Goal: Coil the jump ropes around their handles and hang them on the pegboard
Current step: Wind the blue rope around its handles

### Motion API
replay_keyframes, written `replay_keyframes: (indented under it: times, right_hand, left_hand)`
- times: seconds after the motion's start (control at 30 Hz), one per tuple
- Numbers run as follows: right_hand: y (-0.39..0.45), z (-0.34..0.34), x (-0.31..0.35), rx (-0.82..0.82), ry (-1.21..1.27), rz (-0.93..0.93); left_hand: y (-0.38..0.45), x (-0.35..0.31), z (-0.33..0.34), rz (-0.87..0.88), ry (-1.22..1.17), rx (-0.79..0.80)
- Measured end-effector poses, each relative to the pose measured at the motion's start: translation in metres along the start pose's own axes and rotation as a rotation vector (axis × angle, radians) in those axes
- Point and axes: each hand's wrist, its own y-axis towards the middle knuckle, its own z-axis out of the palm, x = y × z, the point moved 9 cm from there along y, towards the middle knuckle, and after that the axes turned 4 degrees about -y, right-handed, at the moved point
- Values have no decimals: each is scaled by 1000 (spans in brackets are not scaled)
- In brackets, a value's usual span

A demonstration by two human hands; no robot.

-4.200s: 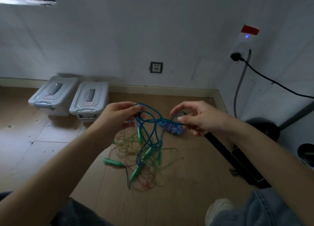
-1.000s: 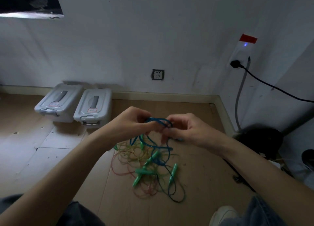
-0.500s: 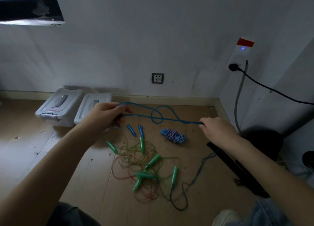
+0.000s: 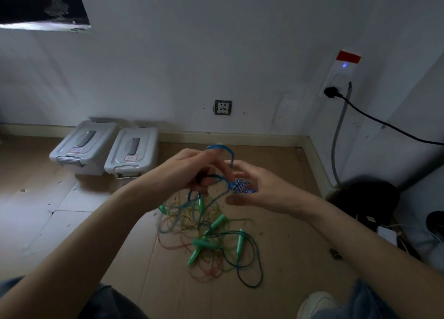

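My left hand (image 4: 192,167) grips a blue jump rope (image 4: 224,150) in front of me; a loop of it arches over my raised fingers and more cord hangs down from the fist. My right hand (image 4: 254,186) is close beside it with fingers spread and blurred, next to the cord. Whether it grips the cord I cannot tell. A blue-and-white patterned bundle (image 4: 242,186) shows just behind my right palm. On the floor lies a tangle of thin ropes (image 4: 192,225) with several green handles (image 4: 201,245). No pegboard is in view.
Two grey lidded boxes (image 4: 108,148) stand against the wall at the left. A black cable (image 4: 384,124) runs from a wall socket at the right. Dark gear (image 4: 367,198) sits in the right corner. My shoe (image 4: 317,304) is at the bottom right.
Half a second ago my hands held the blue rope stretched wide apart. They have come together in the middle, and the rope now loops over my left fingers.
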Motion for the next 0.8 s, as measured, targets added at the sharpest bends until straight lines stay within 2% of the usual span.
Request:
replay_keyframes:
  times: [0.07,0.2,0.33,0.4,0.53,0.6,0.7,0.8]
  right_hand:
    - [1,6,9,23,129,-36]
    - [-3,-7,13,-52,160,-79]
    - [-5,-30,3,-163,239,-46]
    - [-7,-33,0,-118,246,-24]
    - [-5,-10,5,-2,138,-9]
    - [0,-1,9,-23,114,-33]
    - [3,1,9,-71,200,-48]
    - [4,-10,-3,-224,181,-13]
  left_hand:
    - [0,-3,0,5,38,-14]
    - [-2,-3,-25,-20,-2,-141]
    - [-8,-3,-42,-32,215,-264]
    - [-11,-6,-48,-34,318,-341]
    - [-7,-6,-20,-10,344,-220]
    - [-3,-4,-7,-6,343,-176]
    - [-3,-4,-7,-19,304,-192]
    - [-6,-8,-8,-21,255,-168]
